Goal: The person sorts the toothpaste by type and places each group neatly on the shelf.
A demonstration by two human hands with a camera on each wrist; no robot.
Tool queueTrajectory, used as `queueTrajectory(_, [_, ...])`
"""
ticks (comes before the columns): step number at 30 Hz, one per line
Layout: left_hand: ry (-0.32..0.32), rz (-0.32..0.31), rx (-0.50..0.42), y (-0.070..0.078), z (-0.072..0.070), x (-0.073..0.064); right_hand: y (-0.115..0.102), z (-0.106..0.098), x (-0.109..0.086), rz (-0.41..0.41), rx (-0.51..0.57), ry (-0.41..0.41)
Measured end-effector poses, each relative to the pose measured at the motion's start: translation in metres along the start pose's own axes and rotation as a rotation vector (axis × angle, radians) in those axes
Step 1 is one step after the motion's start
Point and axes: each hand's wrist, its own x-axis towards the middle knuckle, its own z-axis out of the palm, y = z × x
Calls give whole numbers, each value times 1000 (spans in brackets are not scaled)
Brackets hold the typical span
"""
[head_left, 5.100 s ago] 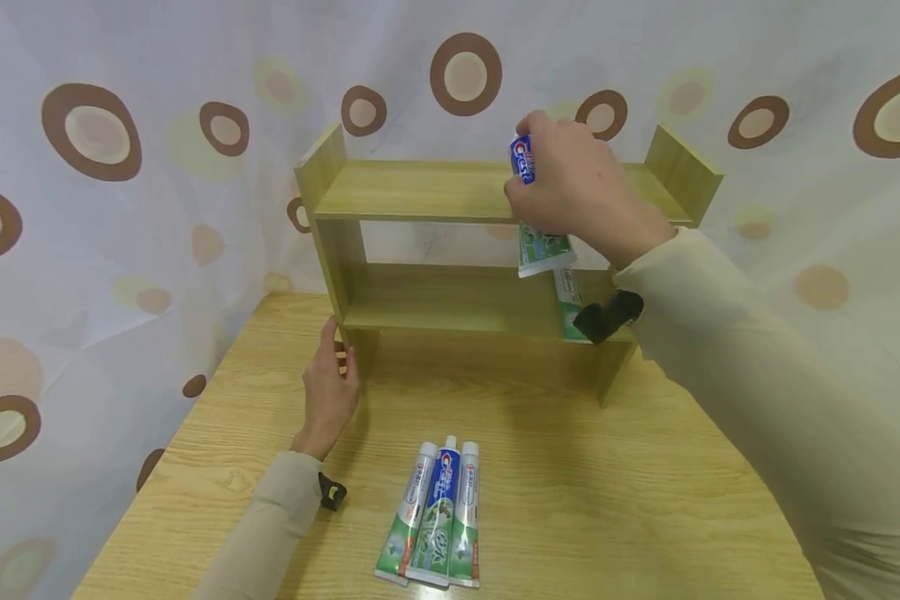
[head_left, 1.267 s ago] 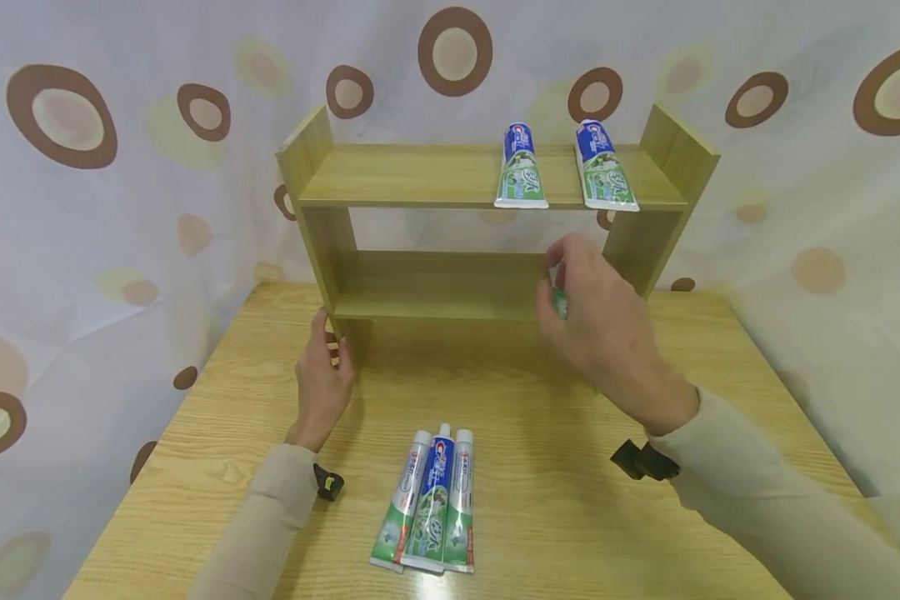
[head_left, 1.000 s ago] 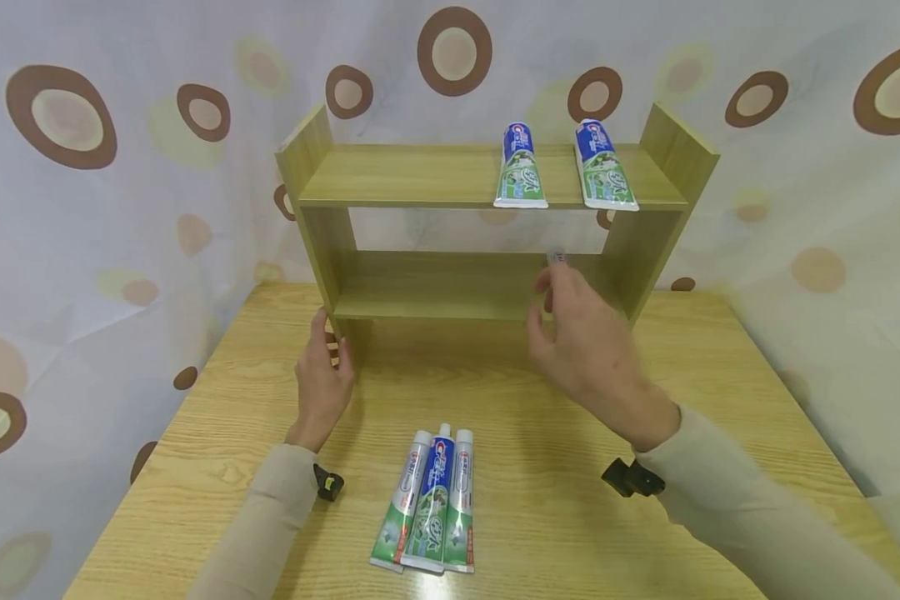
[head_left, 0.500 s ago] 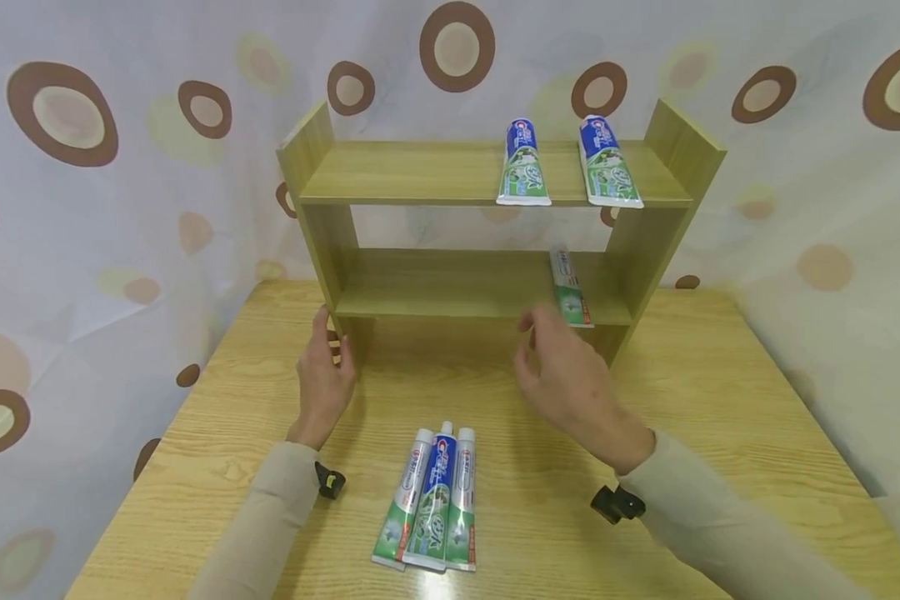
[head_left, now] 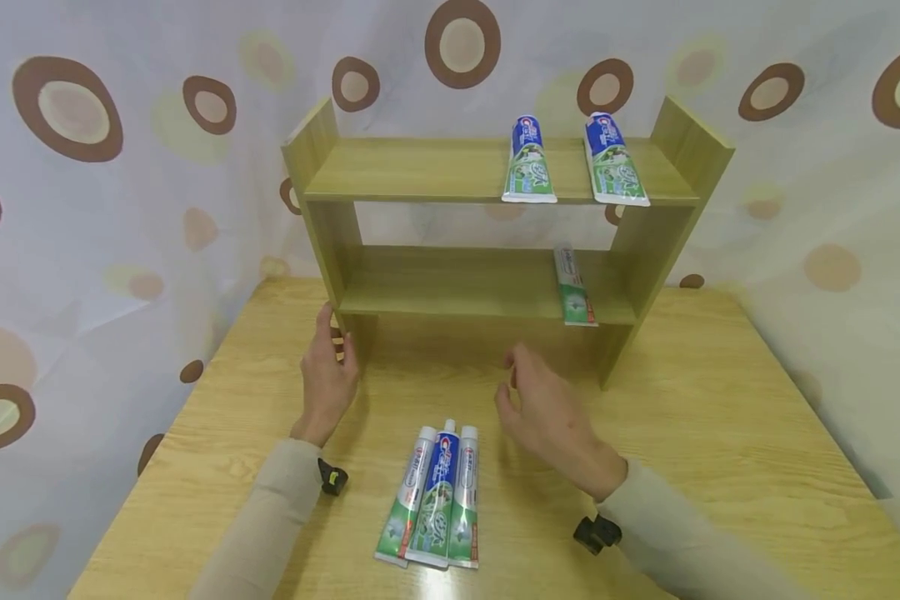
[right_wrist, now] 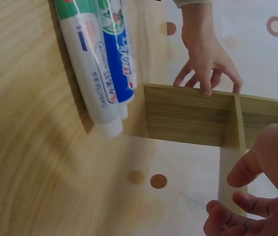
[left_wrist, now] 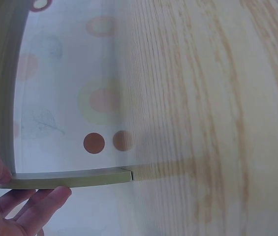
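Blue-green middle tube point(head_left: 437, 498) lies front-to-back; cap point(head_left: 450, 425) toward shelf point(head_left: 450, 283).

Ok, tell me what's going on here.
A person's left hand grips a wooden shelf unit by its side panel. The right hand, holding nothing, hovers over the table near three toothpaste tubes: a Crest tube between two silver-and-green tubes. Two more Crest tubes lie on the upper shelf, and one silver-and-green tube on the lower shelf.

Left hand point(head_left: 328, 377) holds the shelf point(head_left: 435, 282); right hand point(head_left: 549, 417) hovers near toothpaste tubes point(head_left: 437, 500).
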Motion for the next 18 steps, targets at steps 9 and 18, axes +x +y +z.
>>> queueTrajectory(9, [14,15,2,0,-1,3,1,20,-10,18,-6,-56])
queueTrajectory(18, [10,1,-3,-1,0,1,0,38,-22,90,32,-150])
